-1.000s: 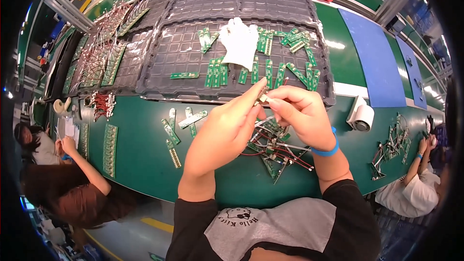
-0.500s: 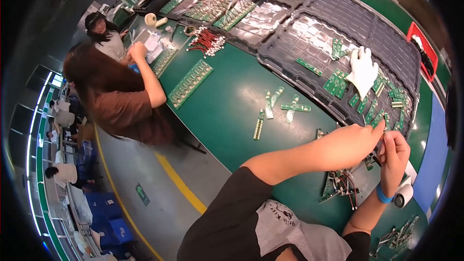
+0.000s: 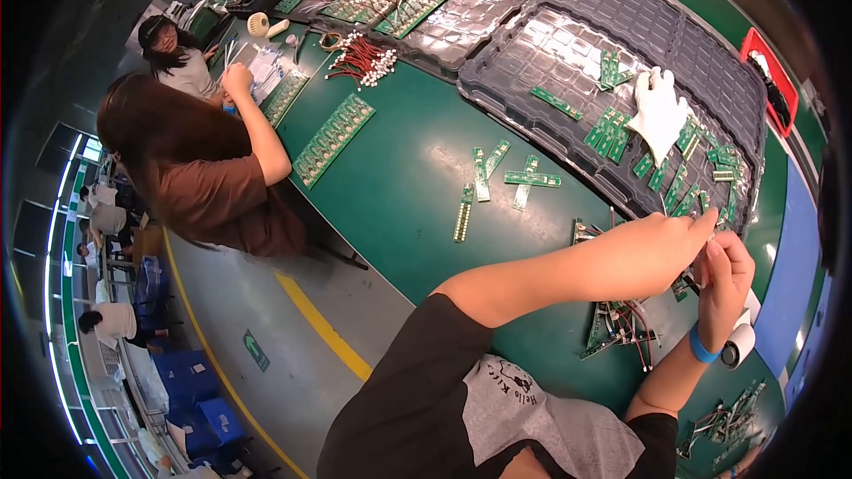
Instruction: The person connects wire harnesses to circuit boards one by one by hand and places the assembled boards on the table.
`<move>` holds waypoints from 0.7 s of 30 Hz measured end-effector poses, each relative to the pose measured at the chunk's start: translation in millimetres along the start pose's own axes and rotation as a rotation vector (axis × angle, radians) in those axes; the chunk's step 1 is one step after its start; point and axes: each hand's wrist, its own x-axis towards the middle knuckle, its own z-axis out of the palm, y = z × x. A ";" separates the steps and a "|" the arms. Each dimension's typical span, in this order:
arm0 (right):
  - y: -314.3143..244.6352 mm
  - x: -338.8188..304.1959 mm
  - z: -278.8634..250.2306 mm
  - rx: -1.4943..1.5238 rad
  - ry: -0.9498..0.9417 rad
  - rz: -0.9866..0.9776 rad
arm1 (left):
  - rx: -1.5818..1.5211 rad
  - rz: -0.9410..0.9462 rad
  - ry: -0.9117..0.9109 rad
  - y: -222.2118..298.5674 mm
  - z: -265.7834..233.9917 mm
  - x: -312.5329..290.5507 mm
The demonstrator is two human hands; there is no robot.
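Head view: hands (image 3: 725,288) above green table (image 3: 408,173), grey floor (image 3: 288,355) alongside.

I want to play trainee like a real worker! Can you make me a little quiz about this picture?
1. True or false: the person wearing the camera has a white glove on one hand.
2. Pick one: the blue band goes around the wrist of which hand? A) left B) right C) both
3. What colour is the tabletop under the loose circuit boards?

Key:
1. False; the white glove lies in the dark tray.
2. B, the right hand.
3. Green.
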 end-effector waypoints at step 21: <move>-2.2 -2.8 -6.4 -0.056 -0.084 -0.026 | 0.121 0.094 -0.056 1.9 -3.3 2.3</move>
